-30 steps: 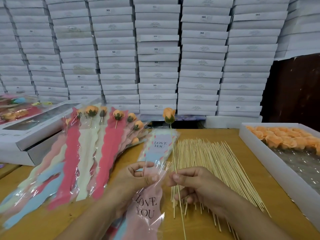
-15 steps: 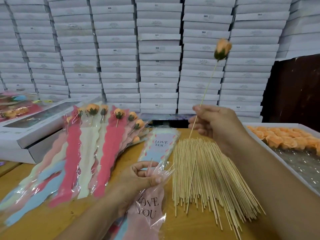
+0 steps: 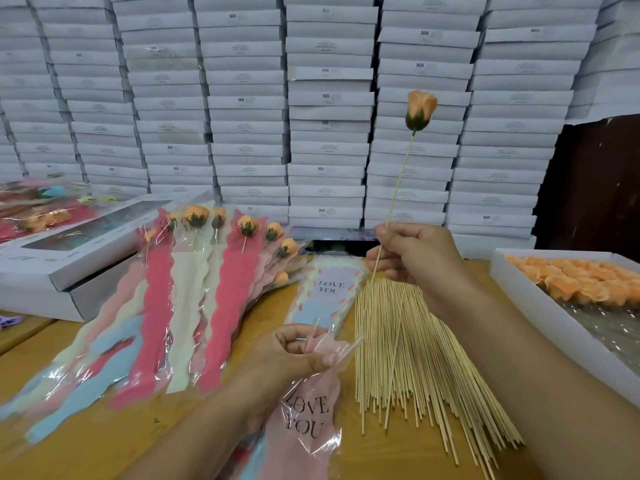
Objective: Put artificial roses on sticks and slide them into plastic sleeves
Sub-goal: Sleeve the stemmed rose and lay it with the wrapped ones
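Right hand at centre right pinching stick – orange rose on top; left hand at lower centre pinching pink sleeve – above worktop.

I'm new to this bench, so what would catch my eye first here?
The orange rose on a stick, raised by the right hand against a wall of white boxes. Below, the left hand pinches a pink sleeve beside the sticks.
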